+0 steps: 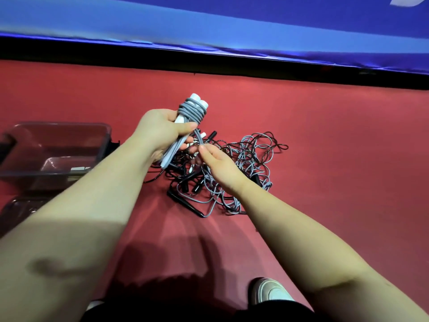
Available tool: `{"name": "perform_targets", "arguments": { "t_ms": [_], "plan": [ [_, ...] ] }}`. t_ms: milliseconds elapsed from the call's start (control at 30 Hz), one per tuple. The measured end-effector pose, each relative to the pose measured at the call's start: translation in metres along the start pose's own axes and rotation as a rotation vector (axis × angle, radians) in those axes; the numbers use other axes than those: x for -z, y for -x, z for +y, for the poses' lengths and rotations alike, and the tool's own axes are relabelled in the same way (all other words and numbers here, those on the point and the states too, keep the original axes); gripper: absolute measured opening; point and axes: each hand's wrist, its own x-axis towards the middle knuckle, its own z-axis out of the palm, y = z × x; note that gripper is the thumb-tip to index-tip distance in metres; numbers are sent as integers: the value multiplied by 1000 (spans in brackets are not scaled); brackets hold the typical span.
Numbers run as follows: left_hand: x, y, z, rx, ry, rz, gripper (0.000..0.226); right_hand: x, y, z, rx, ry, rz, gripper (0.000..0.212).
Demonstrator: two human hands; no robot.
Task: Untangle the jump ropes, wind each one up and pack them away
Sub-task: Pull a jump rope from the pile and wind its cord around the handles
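My left hand (160, 133) grips a jump rope bundle (193, 109): two white handles side by side with grey cord wound around their upper part. A short length of the same grey cord (199, 138) runs down from the bundle to my right hand (218, 163), whose thumb and fingers pinch its end. Below and behind my hands lies a tangled pile of grey and black ropes (246, 166) with black handles (185, 202) on the red floor.
A clear plastic bin (102, 145) stands open on the floor at the left, with something white inside. Its lid (16, 206) lies in front of it. A blue padded barrier (209, 26) runs along the far edge. My shoe (269, 290) is at the bottom.
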Motion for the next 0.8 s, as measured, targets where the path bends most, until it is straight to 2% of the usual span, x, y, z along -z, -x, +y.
{"name": "perform_targets", "arguments": {
  "t_ms": [67, 133, 233, 333, 433, 567, 633, 733, 800],
  "plan": [
    [3, 1, -1, -15, 6, 28, 6, 2, 1, 0, -9, -33, 39, 28],
    [6, 2, -4, -44, -39, 76, 11, 12, 2, -5, -8, 100, 71, 27],
    [9, 2, -9, -114, -216, 120, 20, 16, 11, -22, 68, 444, 52, 21],
    [9, 2, -6, -217, -543, 102, 35, 15, 19, -39, 247, 1004, 127, 24],
    [4, 5, -1, -286, -809, 21, 45, 24, 16, -53, 393, 1264, 197, 30],
    [1, 11, 5, -230, -971, -200, 42, 32, 15, -58, 624, 1308, 234, 15],
    [1, 13, 5, -185, -925, -297, 35, 36, 14, -56, 608, 1247, 213, 20],
    [-1, 11, 1, -120, -833, -324, 11, 42, 15, -60, 599, 1089, 143, 29],
    [-1, 9, 0, -65, -819, -323, 16, 46, 14, -66, 614, 1091, 41, 24]
  ]
}}
